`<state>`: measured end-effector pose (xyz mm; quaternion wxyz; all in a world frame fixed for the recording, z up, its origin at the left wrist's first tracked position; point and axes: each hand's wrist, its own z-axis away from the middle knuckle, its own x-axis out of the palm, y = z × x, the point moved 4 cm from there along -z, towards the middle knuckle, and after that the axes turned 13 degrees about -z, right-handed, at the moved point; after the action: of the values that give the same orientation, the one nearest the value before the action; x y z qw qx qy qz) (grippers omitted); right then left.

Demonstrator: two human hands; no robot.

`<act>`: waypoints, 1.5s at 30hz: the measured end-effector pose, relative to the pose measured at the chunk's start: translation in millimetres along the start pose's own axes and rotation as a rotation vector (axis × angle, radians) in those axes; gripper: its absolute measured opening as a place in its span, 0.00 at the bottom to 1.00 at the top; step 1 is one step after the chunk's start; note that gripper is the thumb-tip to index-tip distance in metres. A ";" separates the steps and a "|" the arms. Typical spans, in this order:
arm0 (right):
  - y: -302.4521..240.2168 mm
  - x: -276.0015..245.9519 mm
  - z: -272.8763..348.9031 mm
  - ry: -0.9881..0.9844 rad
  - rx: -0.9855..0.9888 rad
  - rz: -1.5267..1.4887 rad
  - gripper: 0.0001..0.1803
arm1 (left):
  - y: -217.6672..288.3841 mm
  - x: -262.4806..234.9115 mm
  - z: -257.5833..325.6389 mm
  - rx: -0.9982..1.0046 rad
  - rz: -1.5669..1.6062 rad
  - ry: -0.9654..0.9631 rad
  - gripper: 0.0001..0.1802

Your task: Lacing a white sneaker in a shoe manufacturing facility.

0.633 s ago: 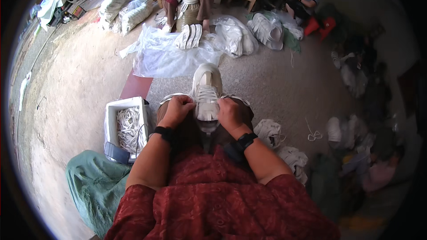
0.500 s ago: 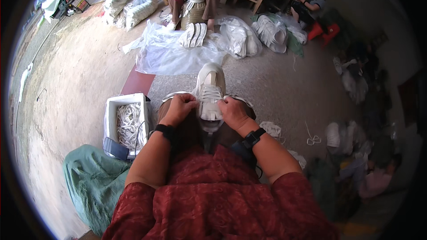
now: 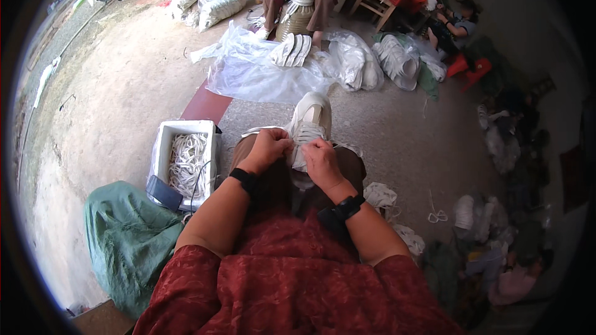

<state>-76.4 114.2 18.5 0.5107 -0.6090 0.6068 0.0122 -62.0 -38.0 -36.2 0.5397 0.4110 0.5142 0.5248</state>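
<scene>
Head view: the off-white lace-up sneaker [image 3: 310, 123] sits at twelve o'clock. The right hand [image 3: 321, 161], at its five, is now nearer the left hand [image 3: 270, 147], at eight. Fingertips bunch; whether they grip laces, I cannot tell.

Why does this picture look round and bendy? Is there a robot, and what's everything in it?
There's no robot! A person wears a camera on their head, looking down, and its wide lens bends straight things near the edge. Their bare left hand and right hand are at the laces of a pale shoe by their knees. Exactly what they pinch is too small to tell. On the ground to their left sit a white box of white cords and a green bundle. Farther ahead, a clear plastic sheet lies with white shoe pieces on it.
</scene>
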 end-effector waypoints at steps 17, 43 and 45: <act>2.0 7.2 -6.8 0.110 0.083 0.098 0.03 | 26.4 8.1 5.4 0.091 -0.793 0.192 0.12; -53.7 -55.1 34.1 -0.209 0.084 -0.715 0.05 | 7.8 -3.5 14.4 0.032 -0.291 0.173 0.08; -47.6 -60.3 49.8 -0.220 0.299 -1.019 0.08 | 44.1 12.1 17.6 0.237 -0.467 0.165 0.08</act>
<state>-26.4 177.5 61.9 0.5936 -0.7417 0.1729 -0.2599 -52.0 -19.4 8.0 0.5506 0.2972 0.6951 0.3541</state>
